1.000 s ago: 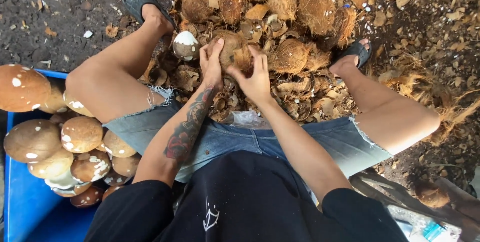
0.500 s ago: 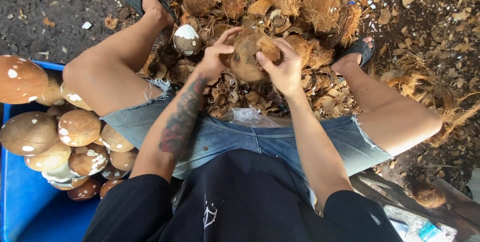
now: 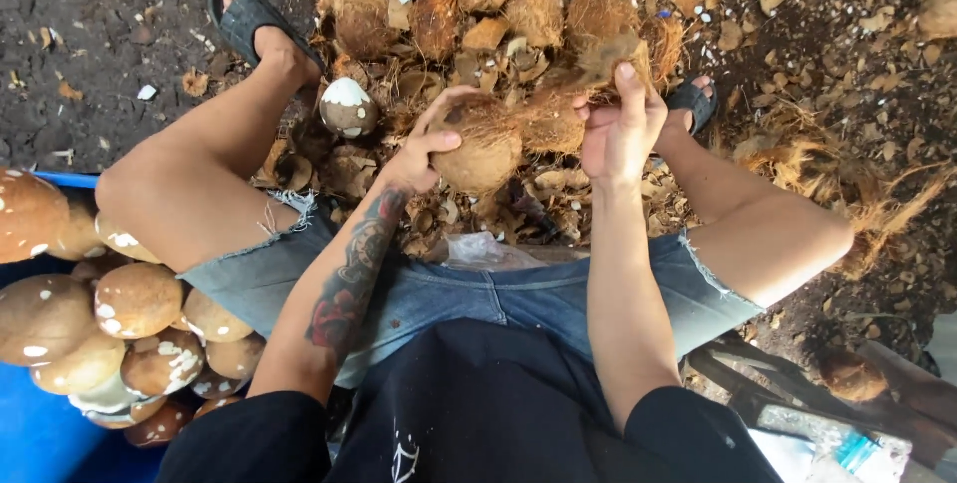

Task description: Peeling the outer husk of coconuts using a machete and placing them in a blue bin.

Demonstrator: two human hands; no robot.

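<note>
Gripping the brown coconut (image 3: 480,144) from its near side, the left hand (image 3: 424,149) had thumb and fingers curled round the shell, while the right hand (image 3: 620,124) was closed on a strip of fibrous husk (image 3: 588,74) that ran back to the nut. The coconut sat between the two hands, raised a little over the heap of husk scraps (image 3: 469,4) between the person's sandalled feet.

As a judgement, the strip could have torn off short and left fibre clinging to the shell, since the right hand held only its outer end. The left hand could also have slipped on the rounded shell as the pull came, dropping the nut among the scraps. A partly peeled white-topped coconut (image 3: 348,107) lay just beside the left wrist and might have been knocked.

Against the picture half a second before, the hands had parted: then both cupped the nut close together, and by this moment the right had drawn away to the side with the husk strip. The pile of peeled coconuts (image 3: 120,314) in the blue tub (image 3: 40,433) looked unchanged.
</note>
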